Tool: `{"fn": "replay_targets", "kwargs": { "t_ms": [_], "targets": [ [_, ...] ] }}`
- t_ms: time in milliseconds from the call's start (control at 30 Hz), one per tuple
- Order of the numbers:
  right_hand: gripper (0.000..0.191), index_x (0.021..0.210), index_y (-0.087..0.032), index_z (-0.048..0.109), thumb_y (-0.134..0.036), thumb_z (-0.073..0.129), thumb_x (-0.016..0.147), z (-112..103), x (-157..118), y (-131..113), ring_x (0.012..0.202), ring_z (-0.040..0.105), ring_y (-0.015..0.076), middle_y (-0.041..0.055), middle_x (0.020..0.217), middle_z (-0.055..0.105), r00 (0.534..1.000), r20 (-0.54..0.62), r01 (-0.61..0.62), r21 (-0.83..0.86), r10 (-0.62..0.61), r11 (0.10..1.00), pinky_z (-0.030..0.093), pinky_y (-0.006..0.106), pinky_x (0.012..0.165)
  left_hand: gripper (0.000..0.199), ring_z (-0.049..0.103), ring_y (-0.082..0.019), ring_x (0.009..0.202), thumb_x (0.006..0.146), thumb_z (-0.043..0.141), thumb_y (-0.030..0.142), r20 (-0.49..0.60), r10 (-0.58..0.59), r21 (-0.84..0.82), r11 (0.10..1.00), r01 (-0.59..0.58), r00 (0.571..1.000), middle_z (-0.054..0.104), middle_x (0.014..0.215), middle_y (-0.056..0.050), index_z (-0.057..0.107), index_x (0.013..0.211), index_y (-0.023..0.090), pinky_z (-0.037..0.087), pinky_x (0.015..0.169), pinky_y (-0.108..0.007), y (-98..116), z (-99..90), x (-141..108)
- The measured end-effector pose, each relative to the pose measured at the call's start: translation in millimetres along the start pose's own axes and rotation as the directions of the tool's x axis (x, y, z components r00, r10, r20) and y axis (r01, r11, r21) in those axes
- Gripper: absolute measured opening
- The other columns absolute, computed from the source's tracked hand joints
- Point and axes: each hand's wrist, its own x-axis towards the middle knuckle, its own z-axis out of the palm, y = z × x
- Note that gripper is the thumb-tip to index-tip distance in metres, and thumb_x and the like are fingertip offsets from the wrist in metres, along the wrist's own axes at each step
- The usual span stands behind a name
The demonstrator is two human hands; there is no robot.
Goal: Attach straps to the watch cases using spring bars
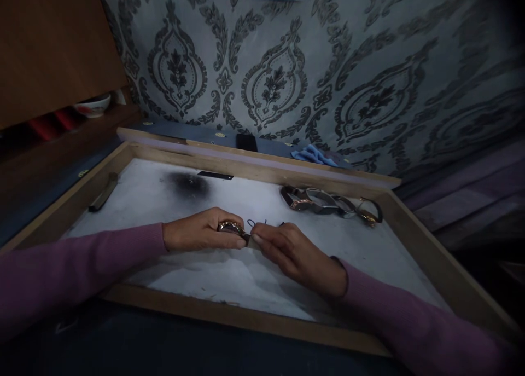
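A wristwatch (231,227) with a gold-toned case is held between the thumb and fingers of my left hand (200,231). Its dial is partly covered by the fingers. My right hand (287,250) is closed in a pinch just to the right of the case, on what looks like the watch's dark strap (248,237). The two hands nearly meet over the white surface of a shallow wooden tray (246,312). Just above the right fingertips shows a small dark loop (251,223). Most of what the right fingers grip is hidden.
Several watches (320,201) lie in a row at the tray's back right. A dark flat strip (215,175) and a knife-like tool (103,192) lie towards the back and left. Beyond the rim are a blue cloth (314,155) and a black object (246,142). A bowl (93,106) stands on the left shelf.
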Motion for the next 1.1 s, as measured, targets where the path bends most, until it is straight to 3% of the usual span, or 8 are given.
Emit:
{"fn": "replay_targets", "kwargs": {
  "t_ms": [333, 733, 1100],
  "targets": [
    [0.026, 0.076, -0.020, 0.039, -0.025, 0.032, 0.100, -0.4, -1.2, -0.7, 0.047, 0.035, 0.0092, -0.0048, 0.060, 0.036, 0.999, 0.050, 0.010, 0.003, -0.010, 1.000, 0.027, 0.023, 0.052, 0.025, 0.026, -0.007, 0.051, 0.084, 0.060, 0.035, 0.057, -0.104, -0.035, 0.994, 0.106, 0.993, 0.033, 0.058, 0.008, 0.050, 0.072, 0.016, 0.020, 0.047, -0.023, -1.2, 1.1, -0.9],
    [0.033, 0.071, -0.020, 0.037, -0.034, 0.033, 0.101, -4.8, 3.4, -2.5, 0.046, 0.030, 0.0080, -0.0074, 0.055, 0.030, 0.996, 0.061, -0.074, 0.155, 0.065, 0.985, 0.025, 0.024, 0.051, 0.018, 0.030, -0.008, 0.056, 0.085, 0.057, 0.026, -0.016, 0.024, 0.076, 0.997, -0.022, 1.000, 0.035, 0.062, 0.007, 0.049, 0.072, 0.016, 0.027, 0.053, -0.022, 1.1, 2.5, -0.1],
    [0.029, 0.073, -0.020, 0.037, -0.027, 0.031, 0.100, -1.5, -0.7, 1.4, 0.046, 0.031, 0.0080, -0.0065, 0.057, 0.032, 0.993, 0.110, -0.057, 0.045, 0.051, 0.997, 0.024, 0.024, 0.050, 0.027, 0.028, -0.007, 0.053, 0.083, 0.061, 0.034, 0.037, -0.112, -0.002, 0.994, 0.112, 0.993, 0.032, 0.059, 0.008, 0.047, 0.069, 0.016, 0.022, 0.049, -0.022, -2.2, 1.9, -0.4]
  ]
}}
